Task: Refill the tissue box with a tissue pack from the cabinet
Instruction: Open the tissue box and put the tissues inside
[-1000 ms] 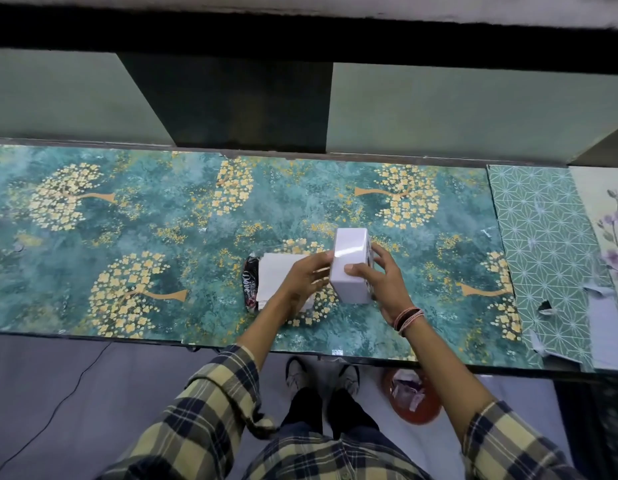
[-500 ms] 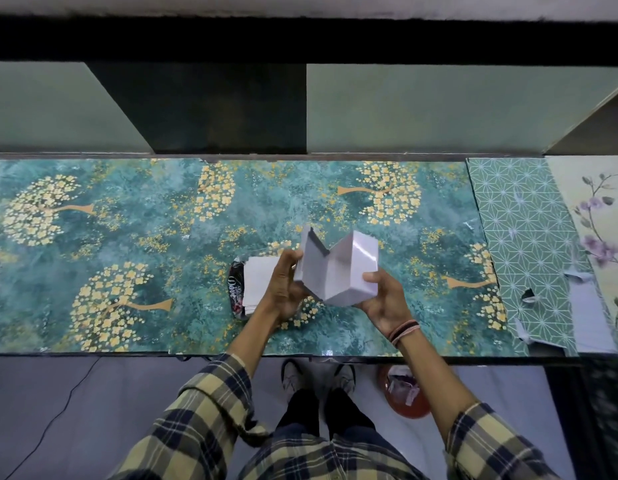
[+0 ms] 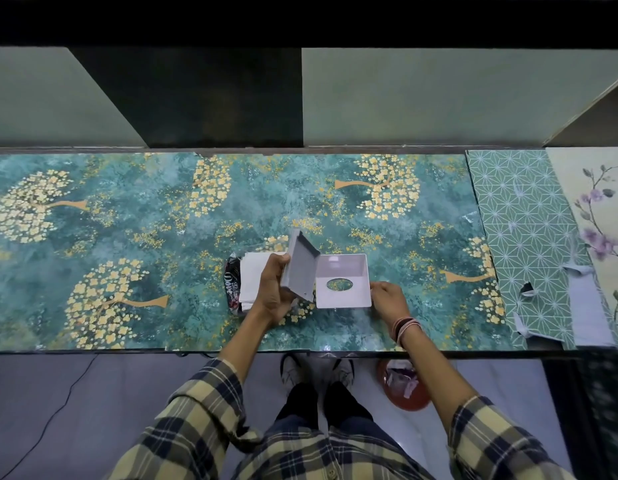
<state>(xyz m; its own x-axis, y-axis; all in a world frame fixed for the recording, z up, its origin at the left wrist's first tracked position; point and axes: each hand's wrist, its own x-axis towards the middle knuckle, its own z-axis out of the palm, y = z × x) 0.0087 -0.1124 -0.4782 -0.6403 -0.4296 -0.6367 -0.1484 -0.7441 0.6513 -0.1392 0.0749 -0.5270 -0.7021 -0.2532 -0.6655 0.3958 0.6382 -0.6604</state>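
Tissue box (image 3: 342,284) now swung open; left fingers (image 3: 278,263) grip lid, right fingers (image 3: 378,289) grip base.

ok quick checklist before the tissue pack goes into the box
1. Box open: ok, hinged wide.
2. Box empty inside: ok, only the oval slot shows.
3. Lid held back: ok, left hand grips it.
4. Box steadied: ok, right hand at its right edge.
5. Pack within reach: ok, on the counter behind the left hand.
6. Pack unwrapped: cannot tell.
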